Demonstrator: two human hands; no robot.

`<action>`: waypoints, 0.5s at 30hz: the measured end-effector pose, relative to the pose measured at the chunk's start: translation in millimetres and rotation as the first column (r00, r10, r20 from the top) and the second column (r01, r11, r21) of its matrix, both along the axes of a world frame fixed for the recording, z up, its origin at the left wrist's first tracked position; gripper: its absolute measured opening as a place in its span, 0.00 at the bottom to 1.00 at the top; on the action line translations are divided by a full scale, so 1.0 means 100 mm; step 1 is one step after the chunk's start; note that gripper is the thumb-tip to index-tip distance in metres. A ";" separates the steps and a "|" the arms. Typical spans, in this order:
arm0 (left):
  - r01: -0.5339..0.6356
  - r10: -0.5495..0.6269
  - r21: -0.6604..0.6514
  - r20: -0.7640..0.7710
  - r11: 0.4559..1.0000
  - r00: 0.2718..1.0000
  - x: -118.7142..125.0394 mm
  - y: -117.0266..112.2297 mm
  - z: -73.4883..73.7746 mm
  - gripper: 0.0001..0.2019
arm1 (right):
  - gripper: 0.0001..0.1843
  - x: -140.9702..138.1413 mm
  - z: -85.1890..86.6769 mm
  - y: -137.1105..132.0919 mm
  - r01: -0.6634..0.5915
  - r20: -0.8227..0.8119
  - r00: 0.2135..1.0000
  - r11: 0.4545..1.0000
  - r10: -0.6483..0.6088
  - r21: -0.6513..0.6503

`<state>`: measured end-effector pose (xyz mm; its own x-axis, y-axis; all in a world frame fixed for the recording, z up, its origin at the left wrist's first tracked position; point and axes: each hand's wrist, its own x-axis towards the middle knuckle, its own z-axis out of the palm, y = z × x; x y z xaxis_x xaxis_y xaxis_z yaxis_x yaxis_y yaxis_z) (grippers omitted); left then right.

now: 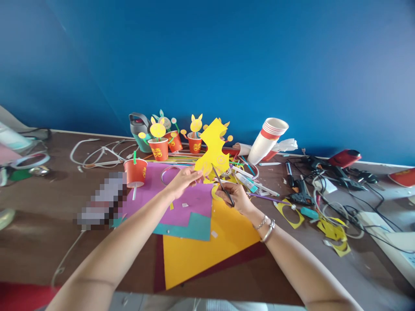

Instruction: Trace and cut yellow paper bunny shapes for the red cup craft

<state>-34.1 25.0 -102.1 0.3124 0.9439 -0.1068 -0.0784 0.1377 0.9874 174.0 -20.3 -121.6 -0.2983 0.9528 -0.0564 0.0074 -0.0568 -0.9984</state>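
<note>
My left hand (183, 179) pinches the lower edge of a yellow paper cut-out (214, 149) and holds it upright above the table. My right hand (235, 196) is closed round black scissors (223, 185), whose blades point up into the yellow paper. Bracelets ring my right wrist. Under both hands lie stacked coloured sheets: purple (194, 203), teal (194, 226), yellow (201, 250) and dark red.
Red paper cups with yellow bunny toppers (158, 144) stand at the back by a blue wall. A stack of paper cups (267, 140) leans at right. A glue gun (301, 192), cables, a power strip and yellow scraps (333, 235) crowd the right side. Tape rolls lie far left.
</note>
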 end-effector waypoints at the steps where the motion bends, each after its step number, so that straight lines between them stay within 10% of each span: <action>1: 0.057 -0.058 -0.033 -0.025 0.998 0.998 0.02 -0.02 0.01 0.22 | 0.23 0.00 0.00 0.00 0.007 0.002 1.000 1.000 -0.007 0.002; 15: -0.290 0.273 0.055 0.203 0.956 0.940 0.09 -0.04 -0.02 0.18 | 0.20 0.07 -0.07 0.01 -0.168 -0.012 0.986 0.986 0.168 0.007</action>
<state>-24.7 21.3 -104.4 0.0396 0.9992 0.0106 -0.2903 0.0014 0.9569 181.1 -19.7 -128.9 -0.4547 0.8894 -0.0463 0.0038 -0.0501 -0.9987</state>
